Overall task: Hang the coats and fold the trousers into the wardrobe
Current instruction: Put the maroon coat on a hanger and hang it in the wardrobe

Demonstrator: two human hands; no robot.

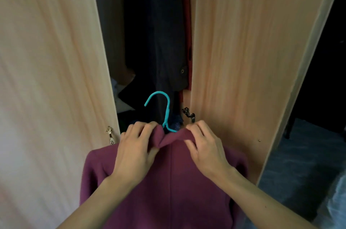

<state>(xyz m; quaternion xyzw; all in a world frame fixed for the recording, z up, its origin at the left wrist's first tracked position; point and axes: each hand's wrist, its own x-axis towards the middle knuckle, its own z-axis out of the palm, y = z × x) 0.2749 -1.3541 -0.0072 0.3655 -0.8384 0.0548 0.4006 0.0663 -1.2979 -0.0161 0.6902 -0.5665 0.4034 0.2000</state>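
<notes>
Left hand [135, 151] and right hand [203, 149] each pinch the coat [168, 187] collar; the hanger [162, 110] hook rises between them, wardrobe [243, 60] beyond.

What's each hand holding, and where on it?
Both pinch the maroon coat at its collar: left hand on its left side, right hand on its right, flanking the teal hanger.

Head view, looking down, close on wardrobe [243, 60] opening
</notes>
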